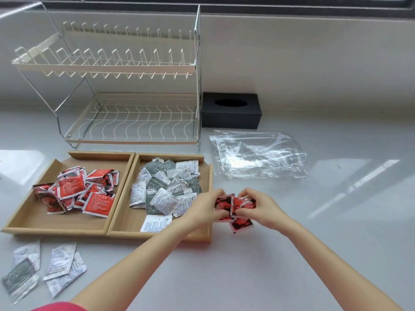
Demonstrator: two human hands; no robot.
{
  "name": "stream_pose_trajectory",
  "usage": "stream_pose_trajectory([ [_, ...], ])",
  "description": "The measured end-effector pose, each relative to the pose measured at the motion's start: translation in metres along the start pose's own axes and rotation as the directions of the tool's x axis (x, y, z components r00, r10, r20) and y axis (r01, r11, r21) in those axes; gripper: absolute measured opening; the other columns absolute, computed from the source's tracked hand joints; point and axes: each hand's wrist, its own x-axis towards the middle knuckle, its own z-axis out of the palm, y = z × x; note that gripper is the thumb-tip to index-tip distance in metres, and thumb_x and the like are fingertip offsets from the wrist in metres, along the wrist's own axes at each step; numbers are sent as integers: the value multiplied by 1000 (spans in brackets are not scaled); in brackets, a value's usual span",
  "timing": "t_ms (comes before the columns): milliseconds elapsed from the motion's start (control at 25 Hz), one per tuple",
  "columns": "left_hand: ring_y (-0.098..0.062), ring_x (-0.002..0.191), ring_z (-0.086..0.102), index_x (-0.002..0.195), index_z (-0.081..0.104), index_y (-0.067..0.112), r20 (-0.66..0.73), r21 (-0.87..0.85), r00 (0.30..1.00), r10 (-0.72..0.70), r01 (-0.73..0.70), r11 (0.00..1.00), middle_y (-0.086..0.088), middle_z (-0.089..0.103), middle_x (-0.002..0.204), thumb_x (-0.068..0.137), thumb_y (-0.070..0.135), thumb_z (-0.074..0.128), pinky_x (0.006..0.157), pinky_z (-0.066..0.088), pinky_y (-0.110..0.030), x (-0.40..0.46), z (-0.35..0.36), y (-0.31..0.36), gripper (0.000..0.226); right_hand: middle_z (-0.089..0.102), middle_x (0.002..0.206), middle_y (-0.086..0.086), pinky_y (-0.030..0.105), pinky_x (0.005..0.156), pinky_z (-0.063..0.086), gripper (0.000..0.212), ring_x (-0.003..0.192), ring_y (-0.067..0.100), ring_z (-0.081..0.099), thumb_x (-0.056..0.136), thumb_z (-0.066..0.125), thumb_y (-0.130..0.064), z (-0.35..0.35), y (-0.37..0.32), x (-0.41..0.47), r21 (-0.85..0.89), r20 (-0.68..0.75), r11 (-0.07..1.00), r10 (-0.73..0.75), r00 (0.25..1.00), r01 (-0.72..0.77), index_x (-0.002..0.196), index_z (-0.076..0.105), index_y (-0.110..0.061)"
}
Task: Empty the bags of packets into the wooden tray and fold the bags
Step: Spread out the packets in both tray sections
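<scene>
While both hands work at the tray's right edge, I log the head view, the only one supplied, as follows.

Left hand point(207, 206): fingers closed on the left side of a small bunch of red packets point(233, 209), which it grips jointly with the other hand.

Right hand point(258, 206): pinched shut on the right side of the same bunch; I judge the two-handed hold is meant to square up loose packets so they travel as one stack.

Bunch position: above the counter point(336, 221), just beside the tray's right wall, not yet inside either compartment.

Wooden tray point(170, 156): two compartments side by side, in front of the dish rack point(125, 86).

Left compartment: holds a heap of red packets point(76, 189); I judge this is where the held bunch belongs.

Right compartment: holds a heap of grey-and-white packets point(164, 187).

Strays: several grey-and-white packets point(42, 269) lie on the counter in front of the tray's left corner, outside it.

Clear bags point(258, 154): lying flat and crumpled on the counter right of the tray, apparently empty, set aside clear of the sorting; whether folded I cannot tell.

Black tissue box point(231, 111): behind the bags, uninvolved.

Progress, my judgement: emptying appears nearly complete; strays and folding remain.
</scene>
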Motion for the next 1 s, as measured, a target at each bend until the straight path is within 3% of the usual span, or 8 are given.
stream_pose_trajectory([
  [80, -16, 72, 52, 83, 52, 15, -18, -167, 999, -43, 39, 985, -1, 58, 79, 77, 14, 66, 55, 34, -10, -6, -17, -1, 15, 61, 71, -7, 8, 52, 40, 22, 55, -2, 54, 75, 69, -11, -8, -11, -4, 153, -22, 988, -7, 1000, 10, 81, 57, -28],
  [200, -12, 67, 51, 73, 47, 23, -12, -349, 997, -79, 70, 935, 4, 55, 72, 79, 10, 65, 59, 39, -16, -17, -44, -5, 23, 64, 77, -1, 8, 49, 41, 19, 54, -4, 58, 78, 67, -8, -15, -30, -8, 315, -53, 949, 7, 999, 10, 89, 59, -21],
  [280, -12, 67, 53, 79, 46, 21, -15, -415, 996, -93, 78, 906, 2, 55, 74, 82, 7, 61, 60, 43, -16, -26, -63, -10, 21, 63, 77, -1, 8, 47, 40, 18, 55, -2, 58, 79, 67, -8, -14, -43, -6, 345, -85, 939, 10, 996, 20, 88, 59, -21],
  [480, -13, 72, 55, 102, 42, 16, -42, -323, 972, -232, 206, 924, 0, 57, 85, 90, 11, 45, 63, 43, -22, -53, -99, -41, 13, 62, 81, 1, 5, 47, 40, 12, 66, 7, 57, 85, 60, -12, 14, -75, 7, 340, -40, 940, -2, 999, 15, 96, 55, -14],
  [600, -24, 83, 60, 104, 45, 12, -66, -293, 948, -310, 279, 915, -9, 61, 96, 89, 9, 44, 77, 50, -32, -67, -109, -64, 16, 62, 79, -4, 4, 48, 41, 13, 65, 3, 58, 87, 57, -15, 40, -89, 17, 338, -5, 941, 13, 1000, -11, 100, 54, -14],
  [800, -21, 78, 58, 100, 44, 11, -104, -387, 915, -390, 325, 863, -12, 58, 96, 88, 5, 45, 70, 51, -30, -88, -125, -93, 14, 64, 85, -1, 7, 56, 46, 13, 71, 5, 60, 87, 57, -17, 75, -111, 33, 326, 11, 945, 0, 1000, -3, 100, 55, -15],
  [920, -20, 77, 58, 97, 44, 11, -105, -375, 901, -421, 356, 856, -11, 59, 94, 88, 7, 45, 59, 47, -21, -99, -139, -111, 10, 64, 87, 0, 13, 60, 45, 13, 71, 5, 60, 88, 56, -19, 94, -129, 40, 273, 17, 962, -12, 1000, 7, 101, 55, -16],
  [1000, -18, 74, 56, 98, 45, 12, -122, -369, 895, -429, 360, 857, -8, 58, 91, 88, 9, 45, 61, 45, -23, -104, -150, -125, 10, 65, 88, -1, 15, 61, 44, 18, 72, 7, 60, 89, 54, -20, 109, -143, 46, 253, 39, 967, -7, 999, -3, 106, 56, -14],
])
